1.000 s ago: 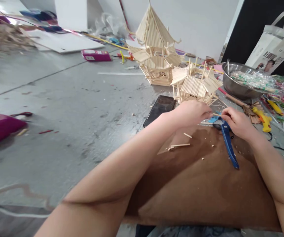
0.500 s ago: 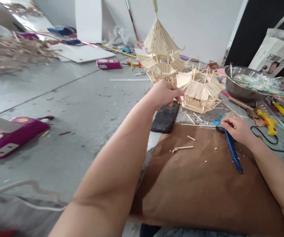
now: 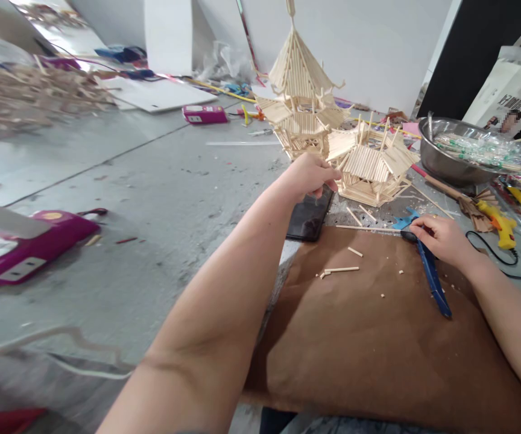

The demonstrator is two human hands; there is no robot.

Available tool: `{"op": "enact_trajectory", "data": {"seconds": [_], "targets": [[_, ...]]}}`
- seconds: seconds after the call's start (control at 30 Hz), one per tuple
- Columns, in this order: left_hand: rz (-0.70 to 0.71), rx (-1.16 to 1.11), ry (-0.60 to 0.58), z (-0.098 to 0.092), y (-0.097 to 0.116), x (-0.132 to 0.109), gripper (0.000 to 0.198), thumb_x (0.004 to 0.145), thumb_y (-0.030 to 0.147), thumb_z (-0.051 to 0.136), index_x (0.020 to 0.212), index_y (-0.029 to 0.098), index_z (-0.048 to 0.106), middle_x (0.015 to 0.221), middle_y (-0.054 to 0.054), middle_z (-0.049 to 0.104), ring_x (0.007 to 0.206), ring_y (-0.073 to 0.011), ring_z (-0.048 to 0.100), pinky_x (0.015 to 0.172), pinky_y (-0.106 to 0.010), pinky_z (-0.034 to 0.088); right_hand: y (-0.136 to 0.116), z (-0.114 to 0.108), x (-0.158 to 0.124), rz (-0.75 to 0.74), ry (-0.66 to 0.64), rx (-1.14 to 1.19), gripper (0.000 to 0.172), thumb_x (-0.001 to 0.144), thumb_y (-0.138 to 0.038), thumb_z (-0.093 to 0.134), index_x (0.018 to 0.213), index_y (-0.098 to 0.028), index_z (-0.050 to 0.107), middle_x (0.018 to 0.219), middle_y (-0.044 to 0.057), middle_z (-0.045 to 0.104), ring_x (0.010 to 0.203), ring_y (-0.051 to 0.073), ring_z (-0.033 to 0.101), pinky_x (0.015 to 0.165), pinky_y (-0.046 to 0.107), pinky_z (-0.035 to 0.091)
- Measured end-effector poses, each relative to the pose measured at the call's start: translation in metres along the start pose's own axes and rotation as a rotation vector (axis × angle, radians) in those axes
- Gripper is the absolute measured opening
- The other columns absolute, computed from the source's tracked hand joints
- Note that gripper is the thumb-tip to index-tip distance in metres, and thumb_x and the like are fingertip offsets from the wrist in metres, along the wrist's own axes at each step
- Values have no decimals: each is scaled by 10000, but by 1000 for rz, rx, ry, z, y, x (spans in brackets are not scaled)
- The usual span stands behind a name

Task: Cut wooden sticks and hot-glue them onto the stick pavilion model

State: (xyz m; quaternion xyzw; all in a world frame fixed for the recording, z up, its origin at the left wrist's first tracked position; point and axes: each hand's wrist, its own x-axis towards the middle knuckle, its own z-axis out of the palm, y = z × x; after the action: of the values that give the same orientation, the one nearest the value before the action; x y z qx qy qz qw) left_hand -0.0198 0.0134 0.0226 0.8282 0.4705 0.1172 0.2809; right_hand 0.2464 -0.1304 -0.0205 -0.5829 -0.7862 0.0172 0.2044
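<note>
My left hand (image 3: 311, 176) is closed at the near left edge of a low wooden-stick pavilion (image 3: 371, 166), above a black phone (image 3: 308, 220); what its fingers hold, if anything, is hidden. Behind it stands a taller stick tower (image 3: 303, 90) with a pointed roof. My right hand (image 3: 439, 236) is closed over the dark upper end of a blue-handled tool (image 3: 435, 283), which lies on brown paper (image 3: 378, 349). A thin stick (image 3: 364, 228) runs left from that end. Short cut sticks (image 3: 342, 269) lie on the paper.
A metal bowl (image 3: 453, 166) with wrapped sticks stands at right, near a yellow glue gun (image 3: 500, 223). Purple power strips (image 3: 205, 114) lie on the grey floor at left. A white bag (image 3: 505, 90) is at the back right. Piled wooden pieces (image 3: 34, 99) sit far left.
The whole view has shifted slightly, so most things appear a little further right. Both hands keep nearly the same places beside the pavilion and on the blue-handled tool.
</note>
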Motion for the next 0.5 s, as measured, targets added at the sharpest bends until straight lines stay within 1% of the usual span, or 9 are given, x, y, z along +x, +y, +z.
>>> {"op": "enact_trajectory", "data": {"seconds": [0.1, 0.17, 0.3, 0.5], "targets": [[-131, -146, 103, 4, 7, 0, 402, 783, 379, 453, 961, 72, 641, 765, -117, 640, 461, -70, 446, 465, -249, 340, 0, 0, -1, 5, -1, 9, 229, 844, -352, 416, 801, -224, 601, 783, 32, 658, 702, 168, 594, 664, 295, 433], [-159, -194, 98, 7, 12, 0, 378, 786, 358, 465, 966, 73, 638, 799, -121, 645, 451, -56, 440, 464, -244, 331, 0, 0, -1, 5, -2, 13, 228, 844, -351, 419, 800, -221, 602, 785, 34, 658, 708, 169, 595, 665, 293, 433], [-154, -233, 88, 9, 12, 1, 388, 805, 360, 455, 993, 68, 628, 807, -126, 646, 450, -50, 445, 478, -248, 329, -1, 0, -2, 1, -10, 12, 220, 839, -342, 427, 802, -213, 602, 775, 37, 655, 710, 172, 596, 671, 296, 432], [-108, -288, 84, 11, 3, 5, 499, 790, 501, 440, 1005, 87, 619, 740, -114, 645, 458, -66, 457, 477, -246, 337, -2, -1, -2, 16, -21, 4, 234, 844, -354, 419, 806, -218, 605, 784, 32, 658, 726, 177, 597, 682, 301, 431]]}}
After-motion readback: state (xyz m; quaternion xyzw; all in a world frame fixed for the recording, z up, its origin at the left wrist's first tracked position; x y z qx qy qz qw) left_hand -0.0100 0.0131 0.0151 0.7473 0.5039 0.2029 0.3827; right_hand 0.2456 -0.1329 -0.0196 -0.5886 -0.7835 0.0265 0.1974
